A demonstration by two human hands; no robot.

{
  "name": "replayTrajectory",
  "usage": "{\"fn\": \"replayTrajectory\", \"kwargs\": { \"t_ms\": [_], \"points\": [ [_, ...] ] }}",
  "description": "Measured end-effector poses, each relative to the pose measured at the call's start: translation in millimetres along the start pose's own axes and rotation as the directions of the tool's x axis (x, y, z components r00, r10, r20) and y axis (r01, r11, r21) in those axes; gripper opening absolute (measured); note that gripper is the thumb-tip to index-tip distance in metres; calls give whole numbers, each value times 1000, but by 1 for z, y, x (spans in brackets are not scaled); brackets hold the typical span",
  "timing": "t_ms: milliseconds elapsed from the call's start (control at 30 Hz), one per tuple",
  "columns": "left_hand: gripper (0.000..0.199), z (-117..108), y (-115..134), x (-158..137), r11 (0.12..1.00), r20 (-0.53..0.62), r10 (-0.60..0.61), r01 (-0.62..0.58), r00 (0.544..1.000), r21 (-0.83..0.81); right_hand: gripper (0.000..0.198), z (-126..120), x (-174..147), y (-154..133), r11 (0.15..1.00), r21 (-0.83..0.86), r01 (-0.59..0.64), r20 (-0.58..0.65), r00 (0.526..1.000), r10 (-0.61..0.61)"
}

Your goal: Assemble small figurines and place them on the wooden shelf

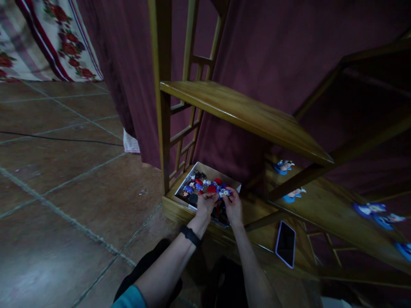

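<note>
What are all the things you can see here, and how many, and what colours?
Box: one, white-edged, on the low shelf
Toys in box: many, too jumbled to count; red, blue, black
Toys outside box: five visible, mostly blue and pale, on the right-hand shelf
Phone: one, black with purplish edge, right of the box
Wooden shelves: one unit, yellow-brown, middle to right
Curtain: at least one, dark maroon, behind shelves
Flowered cloth: one, white and red, top left
Cord: one, black, floor at left
Floor: one, brown with pale lines, left
Wristband: one, black, left wrist
Sleeve: one, teal, left arm
Left hand: one, over the box
Right hand: one, fingers around a blue-and-white toy
</note>
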State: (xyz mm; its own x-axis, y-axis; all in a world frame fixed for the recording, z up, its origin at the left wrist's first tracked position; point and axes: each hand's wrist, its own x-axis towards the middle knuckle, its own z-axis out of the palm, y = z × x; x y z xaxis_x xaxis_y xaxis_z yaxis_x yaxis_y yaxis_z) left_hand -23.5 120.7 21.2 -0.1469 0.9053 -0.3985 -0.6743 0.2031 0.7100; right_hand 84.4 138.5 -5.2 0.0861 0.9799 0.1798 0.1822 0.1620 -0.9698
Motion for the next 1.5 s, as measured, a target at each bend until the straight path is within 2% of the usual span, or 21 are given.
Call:
{"fn": "replayTrajectory", "kwargs": {
  "t_ms": [167, 367, 633, 900, 1000, 1200, 1333, 1433, 1500],
  "points": [
    [21, 1, -13, 2, 998, -30, 69, -69, 997, -2, 36, 5, 0, 3, 1000, 17, -2, -92, 996, 4],
    [14, 3, -23, 0, 994, -17, -1, -1, 1000, -113, 36, 7, -3, 2, 1000, 3, 17, -141, 990, -16],
    [4, 0, -14, -8, 986, 19, -79, 81, 997, -146, 36, 1, -7, -4, 999, -34, 24, -63, 998, -26],
    [23, -3, -13, -8, 992, 29, -69, 72, 997, -105, 33, -5, -10, -6, 997, -48, 65, 6, 998, -65],
    [23, -2, -15, -8, 994, 17, -64, 66, 998, -85, 31, -6, -12, -11, 994, -60, 91, 15, 996, -91],
    [19, 1, -16, -9, 996, 10, -84, 84, 996, -40, 31, -12, -21, -20, 967, -196, 162, -19, 985, -169],
    [15, 2, -15, -14, 993, 5, -101, 102, 995, -56, 37, -11, -24, -22, 980, -103, 171, 9, 985, -171],
    [10, -2, -15, -20, 987, 22, -120, 121, 993, -104, 53, -12, -30, -18, 992, 48, 115, 32, 993, -117],
    [9, -6, -15, -26, 981, 26, -146, 148, 989, -122, 54, -16, -38, -14, 991, 106, 76, 48, 995, -82]
  ]
}}
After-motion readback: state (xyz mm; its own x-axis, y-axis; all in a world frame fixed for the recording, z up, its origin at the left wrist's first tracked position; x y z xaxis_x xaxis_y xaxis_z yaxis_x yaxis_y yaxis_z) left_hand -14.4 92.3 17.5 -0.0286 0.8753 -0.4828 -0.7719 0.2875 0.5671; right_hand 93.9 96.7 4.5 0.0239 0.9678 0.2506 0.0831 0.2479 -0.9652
